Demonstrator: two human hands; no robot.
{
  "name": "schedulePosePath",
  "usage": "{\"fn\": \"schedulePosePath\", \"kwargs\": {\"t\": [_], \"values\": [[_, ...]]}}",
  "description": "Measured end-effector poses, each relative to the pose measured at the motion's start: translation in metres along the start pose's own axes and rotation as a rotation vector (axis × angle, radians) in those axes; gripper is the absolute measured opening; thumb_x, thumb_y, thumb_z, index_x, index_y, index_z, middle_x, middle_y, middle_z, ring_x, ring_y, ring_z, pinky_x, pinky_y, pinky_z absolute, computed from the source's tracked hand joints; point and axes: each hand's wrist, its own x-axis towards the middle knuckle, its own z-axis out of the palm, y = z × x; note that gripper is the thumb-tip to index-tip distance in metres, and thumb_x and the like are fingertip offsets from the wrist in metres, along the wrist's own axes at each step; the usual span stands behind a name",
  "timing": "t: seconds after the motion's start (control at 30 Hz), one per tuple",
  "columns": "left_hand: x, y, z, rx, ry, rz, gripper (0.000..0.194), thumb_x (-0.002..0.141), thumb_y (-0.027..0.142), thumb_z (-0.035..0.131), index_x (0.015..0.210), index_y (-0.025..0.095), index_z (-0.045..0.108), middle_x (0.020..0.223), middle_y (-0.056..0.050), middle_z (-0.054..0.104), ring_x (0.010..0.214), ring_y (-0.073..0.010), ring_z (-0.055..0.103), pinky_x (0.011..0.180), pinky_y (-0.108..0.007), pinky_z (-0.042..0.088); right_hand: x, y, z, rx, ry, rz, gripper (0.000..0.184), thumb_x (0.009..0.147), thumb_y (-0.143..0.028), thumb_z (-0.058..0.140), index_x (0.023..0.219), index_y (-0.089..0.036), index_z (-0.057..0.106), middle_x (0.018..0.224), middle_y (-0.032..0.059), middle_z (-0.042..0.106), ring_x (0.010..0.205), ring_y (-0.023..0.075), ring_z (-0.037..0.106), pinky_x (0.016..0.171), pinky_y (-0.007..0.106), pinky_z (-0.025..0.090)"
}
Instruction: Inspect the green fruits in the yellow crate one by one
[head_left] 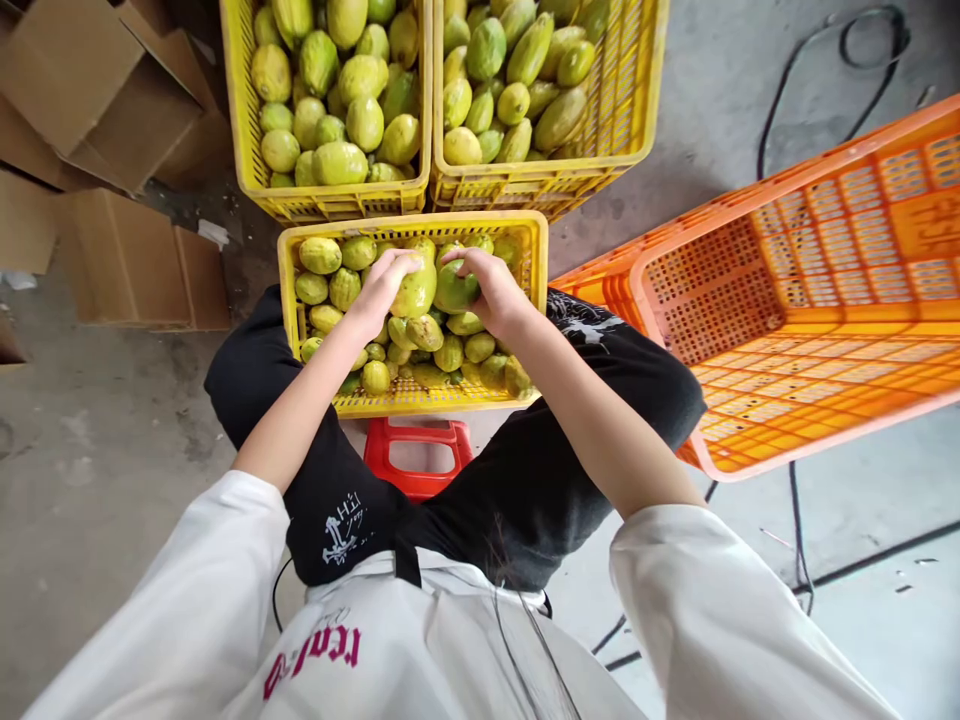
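Over a small yellow crate between my knees, both of my hands are closed around fruit. My left hand grips a shiny yellow-green papaya from its left side. A greener papaya sits under the curled fingers of my right hand, close beside the first one. Many more yellow and green papayas lie in the crate around and below my hands, some ribbed and some with brown marks. My hands hide part of the pile.
Two bigger yellow crates of papayas stand just beyond. At the right, an orange crate lies tilted, with black cable on the floor. Cardboard boxes stand at left. A red stool shows between my legs.
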Motion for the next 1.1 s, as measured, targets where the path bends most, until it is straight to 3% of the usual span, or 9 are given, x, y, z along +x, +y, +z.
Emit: {"fn": "schedulePosePath", "kwargs": {"t": [0.23, 0.43, 0.53, 0.6, 0.7, 0.87, 1.1], "values": [[0.000, -0.010, -0.010, -0.037, -0.082, -0.134, 0.014, 0.085, 0.029, 0.075, 0.085, 0.022, 0.063, 0.084, -0.002, 0.072, 0.107, -0.0286, 0.071, 0.092, -0.037, 0.057, -0.010, -0.001, -0.008, 0.059, -0.056, 0.041, 0.003, 0.078, -0.025, 0.060, 0.079, -0.022, 0.061, 0.091, 0.0004, 0.056, 0.085, 0.0168, 0.057, 0.073, 0.030, 0.056], [-0.016, -0.028, -0.040, -0.123, -0.092, -0.265, 0.031, 0.084, 0.045, 0.079, 0.101, 0.022, 0.069, 0.090, -0.006, 0.077, 0.099, -0.0294, 0.075, 0.084, -0.038, 0.062, -0.026, 0.006, 0.004, 0.027, -0.124, 0.159, 0.009, 0.078, -0.016, 0.058, 0.082, -0.022, 0.065, 0.083, -0.0009, 0.060, 0.076, 0.0155, 0.056, 0.068, 0.028, 0.054], [-0.021, -0.032, -0.055, -0.140, -0.046, -0.356, 0.035, 0.085, 0.052, 0.075, 0.100, 0.021, 0.070, 0.087, -0.008, 0.077, 0.097, -0.0311, 0.076, 0.081, -0.041, 0.063, -0.033, 0.013, 0.014, 0.009, -0.177, 0.220, 0.008, 0.079, -0.019, 0.069, 0.085, -0.023, 0.065, 0.078, -0.0021, 0.063, 0.073, 0.0160, 0.059, 0.067, 0.029, 0.055], [-0.022, -0.030, -0.060, -0.141, -0.025, -0.370, 0.034, 0.086, 0.053, 0.072, 0.100, 0.021, 0.070, 0.086, -0.009, 0.077, 0.097, -0.0318, 0.076, 0.081, -0.042, 0.063, -0.035, 0.018, 0.018, 0.041, -0.205, 0.261, 0.019, 0.077, -0.023, 0.079, 0.087, -0.023, 0.063, 0.078, -0.0024, 0.065, 0.074, 0.0167, 0.063, 0.070, 0.032, 0.056], [-0.023, -0.024, -0.060, -0.163, -0.025, -0.332, 0.032, 0.090, 0.051, 0.063, 0.101, 0.021, 0.070, 0.087, -0.008, 0.078, 0.099, -0.0323, 0.075, 0.083, -0.044, 0.063, -0.032, 0.023, 0.020, 0.126, -0.240, 0.284, 0.027, 0.074, -0.028, 0.084, 0.085, -0.022, 0.061, 0.079, -0.0018, 0.065, 0.075, 0.0166, 0.064, 0.069, 0.033, 0.057], [-0.027, -0.016, -0.056, -0.205, -0.057, -0.276, 0.034, 0.093, 0.044, 0.052, 0.108, 0.020, 0.070, 0.091, -0.009, 0.078, 0.100, -0.0316, 0.075, 0.083, -0.045, 0.063, -0.025, 0.024, 0.023, 0.261, -0.205, 0.246, 0.009, 0.073, -0.017, 0.071, 0.079, -0.020, 0.065, 0.085, -0.0002, 0.065, 0.081, 0.0162, 0.061, 0.071, 0.033, 0.061], [-0.026, -0.012, -0.043, -0.227, -0.071, -0.213, 0.032, 0.090, 0.048, 0.066, 0.110, 0.023, 0.066, 0.092, -0.006, 0.077, 0.098, -0.0272, 0.075, 0.083, -0.038, 0.063, -0.016, 0.005, 0.031, 0.287, -0.069, 0.298, 0.016, 0.071, -0.022, 0.074, 0.080, -0.024, 0.061, 0.084, -0.0016, 0.064, 0.087, 0.0191, 0.062, 0.075, 0.035, 0.061]]}}
